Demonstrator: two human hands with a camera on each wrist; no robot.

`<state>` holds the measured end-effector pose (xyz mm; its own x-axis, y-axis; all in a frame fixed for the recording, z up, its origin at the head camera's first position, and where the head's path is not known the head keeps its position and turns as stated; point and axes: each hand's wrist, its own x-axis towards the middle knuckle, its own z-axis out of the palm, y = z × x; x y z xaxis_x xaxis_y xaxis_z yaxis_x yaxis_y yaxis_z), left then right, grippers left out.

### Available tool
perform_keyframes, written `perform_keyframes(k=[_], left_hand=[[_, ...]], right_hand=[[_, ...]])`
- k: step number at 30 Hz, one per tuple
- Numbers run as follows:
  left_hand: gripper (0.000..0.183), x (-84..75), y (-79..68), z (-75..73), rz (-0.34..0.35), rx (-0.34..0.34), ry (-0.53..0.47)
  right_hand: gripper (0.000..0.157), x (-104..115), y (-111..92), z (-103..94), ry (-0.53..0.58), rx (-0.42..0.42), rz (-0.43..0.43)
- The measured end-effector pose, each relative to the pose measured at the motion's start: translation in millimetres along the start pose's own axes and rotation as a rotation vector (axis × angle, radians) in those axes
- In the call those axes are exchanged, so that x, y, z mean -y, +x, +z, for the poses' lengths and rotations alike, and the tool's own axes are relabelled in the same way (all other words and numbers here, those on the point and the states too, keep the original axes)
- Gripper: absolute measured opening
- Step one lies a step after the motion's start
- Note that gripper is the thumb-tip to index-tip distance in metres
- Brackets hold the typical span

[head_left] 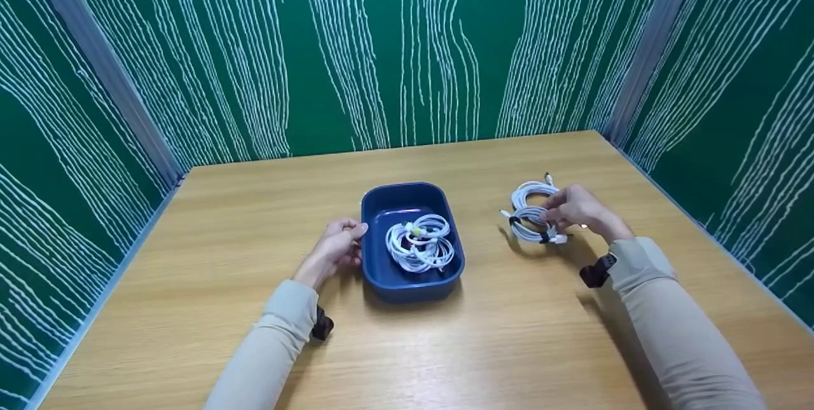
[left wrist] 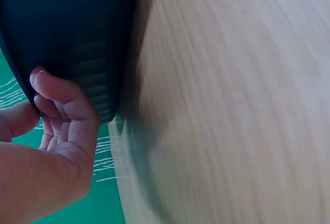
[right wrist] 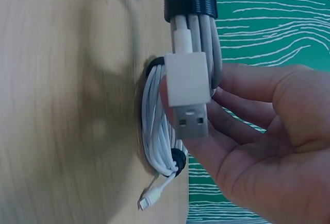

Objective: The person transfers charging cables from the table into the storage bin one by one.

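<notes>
My left hand [head_left: 334, 246] grips the left rim of a dark blue rectangular bin [head_left: 413, 294], thumb at the rim and fingers curled against the outer wall [left wrist: 93, 54]. Several coiled white cables [head_left: 416, 259] lie in a pile inside the bin. Right of it, my right hand [head_left: 580, 208] pinches a coiled white USB cable [head_left: 526, 233] bound with black straps, held above the table. Its USB plug [right wrist: 186, 80] hangs in front of my fingers in the right wrist view. Another strapped white cable coil [right wrist: 154, 121] lies just behind it on the table.
A light wood table [head_left: 407, 346] carries everything. Green panels [head_left: 318, 47] with white wavy lines stand along its back and sides, joined by grey posts [head_left: 108, 67]. Dark wrist cameras [head_left: 323, 324] sit on both wrists.
</notes>
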<state>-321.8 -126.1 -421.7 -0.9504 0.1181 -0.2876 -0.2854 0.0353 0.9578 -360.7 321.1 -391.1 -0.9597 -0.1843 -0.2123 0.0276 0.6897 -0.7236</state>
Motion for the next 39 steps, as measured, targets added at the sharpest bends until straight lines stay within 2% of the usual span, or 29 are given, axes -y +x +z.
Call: perform_keyframes(k=[9, 19, 29, 39], left_hand=[[0.012, 1.2, 0.2, 0.3, -0.011, -0.006, 0.001], [0.011, 2.6, 1.5, -0.6, -0.015, -0.01, 0.0], [0.011, 3.9, 1.3, 0.0, -0.018, -0.006, -0.006], [0.015, 4.9, 1.8, -0.1, -0.016, -0.008, -0.012]], right_hand=[[0.028, 10, 5, 7.4, -0.009, 0.001, -0.005], [0.024, 16, 12, 17.4, 0.054, -0.039, -0.077], [0.025, 27, 14, 22.5, 0.074, -0.009, -0.02], [0.024, 37, 15, 24.2, 0.057, 0.002, -0.068]])
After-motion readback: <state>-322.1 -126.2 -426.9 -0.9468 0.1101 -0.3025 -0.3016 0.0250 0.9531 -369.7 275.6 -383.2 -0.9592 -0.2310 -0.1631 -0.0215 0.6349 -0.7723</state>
